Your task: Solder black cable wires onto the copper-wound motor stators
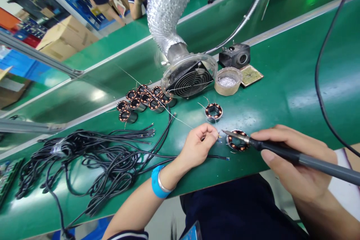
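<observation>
My right hand is closed around a soldering iron. The iron's tip reaches over the near stator coil, towards my left fingertips. My left hand, a blue band on its wrist, is pinched on a thin solder wire that comes in from the upper left. Small coloured wire ends show by those fingertips; whether the fingers hold them too, I cannot tell. A second stator coil stands just beyond, its leads sticking up. Below my left hand lies a black cable end.
A fume extractor with a foil duct hangs over the green bench. Several stators stand left of it; a bundle of black cables lies nearer. A solder tub, sponge and iron holder sit behind. A person is across the bench.
</observation>
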Motion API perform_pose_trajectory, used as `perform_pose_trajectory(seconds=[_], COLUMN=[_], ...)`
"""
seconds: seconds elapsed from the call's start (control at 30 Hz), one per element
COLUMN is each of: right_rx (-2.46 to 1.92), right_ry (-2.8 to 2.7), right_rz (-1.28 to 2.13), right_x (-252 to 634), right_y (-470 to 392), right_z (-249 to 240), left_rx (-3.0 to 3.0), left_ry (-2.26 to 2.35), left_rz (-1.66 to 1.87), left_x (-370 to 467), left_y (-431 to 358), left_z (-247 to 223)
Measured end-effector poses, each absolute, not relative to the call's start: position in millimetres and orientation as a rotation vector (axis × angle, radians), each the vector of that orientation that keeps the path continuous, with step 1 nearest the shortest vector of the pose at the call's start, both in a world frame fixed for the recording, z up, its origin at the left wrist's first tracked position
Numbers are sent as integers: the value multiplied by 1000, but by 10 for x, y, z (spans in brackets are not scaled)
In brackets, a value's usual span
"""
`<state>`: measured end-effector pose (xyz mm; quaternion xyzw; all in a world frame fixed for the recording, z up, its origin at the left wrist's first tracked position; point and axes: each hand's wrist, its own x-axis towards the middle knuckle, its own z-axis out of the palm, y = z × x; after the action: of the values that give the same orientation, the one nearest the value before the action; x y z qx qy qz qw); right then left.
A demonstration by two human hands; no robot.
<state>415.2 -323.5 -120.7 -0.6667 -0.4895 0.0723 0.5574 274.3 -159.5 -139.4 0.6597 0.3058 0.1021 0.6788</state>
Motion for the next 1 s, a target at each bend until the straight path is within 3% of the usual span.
perform_pose_trajectory(seconds=[1.0], right_rx=[-1470], right_ry=[-1308], right_rz=[77], right_x=[4099], right_y=[-3242], right_z=[-1014], left_rx=[1483], left_ry=[627], left_rz=[249], left_x=[2744], left_y=[-1604], left_z=[-1414])
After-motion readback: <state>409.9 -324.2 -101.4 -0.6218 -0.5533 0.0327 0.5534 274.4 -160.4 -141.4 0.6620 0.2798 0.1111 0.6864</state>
